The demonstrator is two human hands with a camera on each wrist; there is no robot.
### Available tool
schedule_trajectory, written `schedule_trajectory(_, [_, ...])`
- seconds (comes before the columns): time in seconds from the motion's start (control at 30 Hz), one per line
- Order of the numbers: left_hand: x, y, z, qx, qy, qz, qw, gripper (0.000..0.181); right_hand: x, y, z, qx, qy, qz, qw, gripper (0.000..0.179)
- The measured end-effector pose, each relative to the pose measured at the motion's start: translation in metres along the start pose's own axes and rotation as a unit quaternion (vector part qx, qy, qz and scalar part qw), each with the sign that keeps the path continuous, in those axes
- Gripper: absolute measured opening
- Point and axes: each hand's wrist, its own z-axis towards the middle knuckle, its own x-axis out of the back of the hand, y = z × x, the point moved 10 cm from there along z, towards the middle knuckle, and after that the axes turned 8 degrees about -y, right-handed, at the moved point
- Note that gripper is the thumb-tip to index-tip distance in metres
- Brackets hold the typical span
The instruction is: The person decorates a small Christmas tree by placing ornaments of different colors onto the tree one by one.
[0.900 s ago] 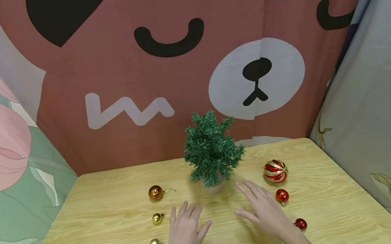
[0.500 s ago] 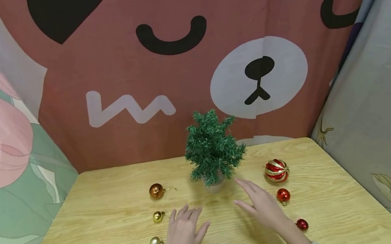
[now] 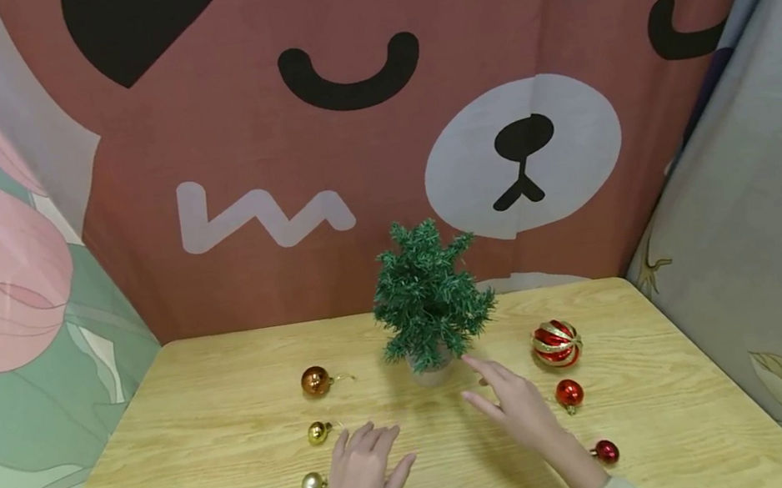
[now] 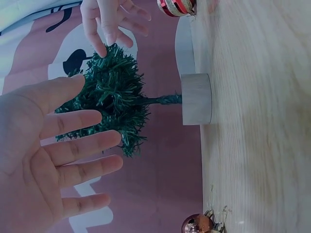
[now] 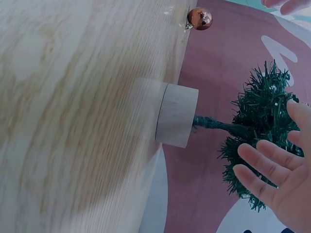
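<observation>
A small green artificial Christmas tree (image 3: 430, 293) on a pale round base (image 4: 197, 99) stands upright at the back middle of the table. My left hand (image 3: 361, 480), fingers spread and holding nothing, hovers over the table in front of it, beside a gold bauble (image 3: 318, 432) and a pale champagne bauble (image 3: 313, 485). My right hand (image 3: 518, 410) is also empty, its fingers loosely extended toward the tree's lower right side. Near it on the right lie a bright red bauble (image 3: 568, 394) and a dark red bauble (image 3: 606, 451).
At the back left lies a copper bauble (image 3: 316, 382) with a string loop. A larger red-and-gold striped bauble (image 3: 557, 343) sits at the back right. Behind the wooden table (image 3: 228, 369) hangs a brown bear-print curtain (image 3: 254, 290), with patterned cloth on both sides.
My left hand has drawn slightly back toward me. The right hand's fingers have bent a little and shifted slightly left. The head view has moved slightly; the baubles and tree stay put.
</observation>
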Motion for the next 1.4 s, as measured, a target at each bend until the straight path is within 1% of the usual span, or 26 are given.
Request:
schedule_trajectory(0.13, [0.002,-0.001,-0.002,0.002,0.003,-0.004,1.0000,0.032,0.002,-0.007,0.001,0.037,0.028,0.006,0.9989,0.047])
schedule_trajectory(0.27, [0.002,-0.002,-0.004,0.007,-0.008,-0.011,0.9999,0.031,0.003,-0.012,0.003,0.066,0.050,0.016,0.9964,0.042])
schedule_trajectory(0.33, [0.002,-0.003,-0.005,0.011,-0.013,-0.014,0.9998,0.032,0.002,-0.014,0.004,0.075,0.057,0.023,0.9953,0.041])
schedule_trajectory(0.43, [0.004,-0.004,-0.008,0.014,-0.008,-0.016,0.9997,0.033,0.001,-0.018,0.007,0.081,0.061,0.032,0.9943,0.042])
schedule_trajectory(0.57, [0.010,-0.006,-0.012,0.017,0.011,-0.013,0.9997,0.034,-0.001,-0.020,0.011,0.075,0.058,0.049,0.9943,0.047])
schedule_trajectory(0.7, [0.012,-0.009,-0.016,0.019,0.022,-0.020,0.9994,0.033,-0.006,-0.018,0.014,0.066,0.057,0.075,0.9934,0.047])
schedule_trajectory(0.83, [0.013,-0.012,-0.019,0.021,0.025,-0.033,0.9989,0.031,-0.009,-0.016,0.017,0.062,0.064,0.104,0.9907,0.047])
schedule_trajectory(0.93, [0.016,-0.015,-0.022,0.027,0.035,-0.049,0.9978,0.031,-0.011,-0.014,0.020,0.060,0.067,0.124,0.9882,0.047])
schedule_trajectory(1.1, [0.020,-0.022,-0.027,0.028,0.064,-0.078,0.9946,0.032,-0.015,-0.013,0.025,0.048,0.060,0.147,0.9861,0.046])
schedule_trajectory(1.23, [0.023,-0.024,-0.030,0.021,0.080,-0.087,0.9928,0.032,-0.019,-0.012,0.029,0.036,0.058,0.164,0.9841,0.045])
schedule_trajectory(1.3, [0.023,-0.026,-0.030,0.027,0.077,-0.096,0.9920,0.031,-0.020,-0.011,0.030,0.029,0.060,0.173,0.9826,0.045])
schedule_trajectory(1.4, [0.023,-0.031,-0.032,0.051,0.059,-0.107,0.9912,0.030,-0.023,-0.009,0.031,0.012,0.064,0.183,0.9810,0.044])
